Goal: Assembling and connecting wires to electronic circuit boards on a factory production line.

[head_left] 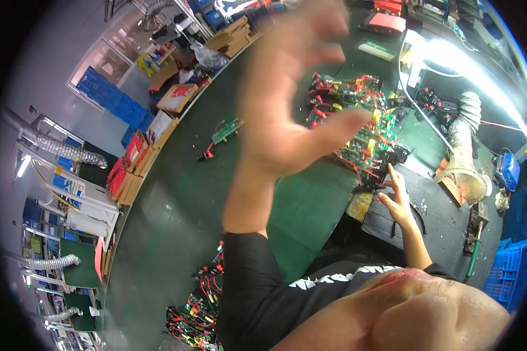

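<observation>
My left hand (293,117) is raised large in the middle, blurred by motion. Its thumb stands apart from the curled fingers, and nothing shows in it. Behind it, a row of green circuit boards (372,140) with red wires and black parts lies on the green bench, partly hidden by the hand. At the near end of that row is my right hand (399,202), its fingers apart and its fingertips at the black part of the nearest board; whether they touch it I cannot tell. A single circuit board (223,133) with a red lead lies to the left.
More wired boards (196,307) are piled at the lower left of the green bench (164,234). On the right stand a flexible duct with a funnel mouth (465,178), a bright tube lamp (480,76) and a green-handled tool (475,257). Cardboard boxes (137,169) line the far left edge.
</observation>
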The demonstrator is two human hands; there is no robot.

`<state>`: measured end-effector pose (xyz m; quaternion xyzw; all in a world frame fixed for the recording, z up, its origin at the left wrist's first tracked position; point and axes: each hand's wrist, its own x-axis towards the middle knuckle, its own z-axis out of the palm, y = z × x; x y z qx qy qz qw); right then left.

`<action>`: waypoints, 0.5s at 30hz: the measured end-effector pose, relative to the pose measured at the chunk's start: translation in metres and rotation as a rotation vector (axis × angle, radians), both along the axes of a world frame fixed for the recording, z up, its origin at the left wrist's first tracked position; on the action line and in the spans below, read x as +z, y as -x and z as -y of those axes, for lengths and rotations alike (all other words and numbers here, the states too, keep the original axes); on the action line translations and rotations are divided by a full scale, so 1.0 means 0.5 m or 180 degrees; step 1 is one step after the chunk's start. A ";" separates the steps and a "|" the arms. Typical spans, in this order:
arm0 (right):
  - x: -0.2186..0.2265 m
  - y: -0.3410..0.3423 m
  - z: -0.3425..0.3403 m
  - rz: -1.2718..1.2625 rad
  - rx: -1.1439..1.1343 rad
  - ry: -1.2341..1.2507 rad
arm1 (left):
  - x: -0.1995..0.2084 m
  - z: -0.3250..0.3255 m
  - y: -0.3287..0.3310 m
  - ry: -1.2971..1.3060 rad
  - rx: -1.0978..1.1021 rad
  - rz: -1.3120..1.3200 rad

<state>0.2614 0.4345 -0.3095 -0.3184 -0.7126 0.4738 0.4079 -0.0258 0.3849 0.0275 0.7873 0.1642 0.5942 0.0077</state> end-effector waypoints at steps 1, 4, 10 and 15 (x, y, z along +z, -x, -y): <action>0.002 -0.016 -0.005 0.0050 -0.0112 0.0034 | -0.016 -0.018 -0.007 0.0049 -0.0071 0.0086; 0.005 0.003 -0.025 -0.0067 0.0110 -0.0021 | 0.002 0.106 0.051 -0.0052 0.0104 0.0072; 0.017 -0.002 -0.022 0.0432 -0.0065 -0.0592 | 0.084 0.034 0.158 -0.0540 -0.0180 0.0114; -0.004 -0.022 -0.003 0.0631 0.0000 -0.0859 | 0.115 0.004 0.045 -0.1891 0.0184 0.0286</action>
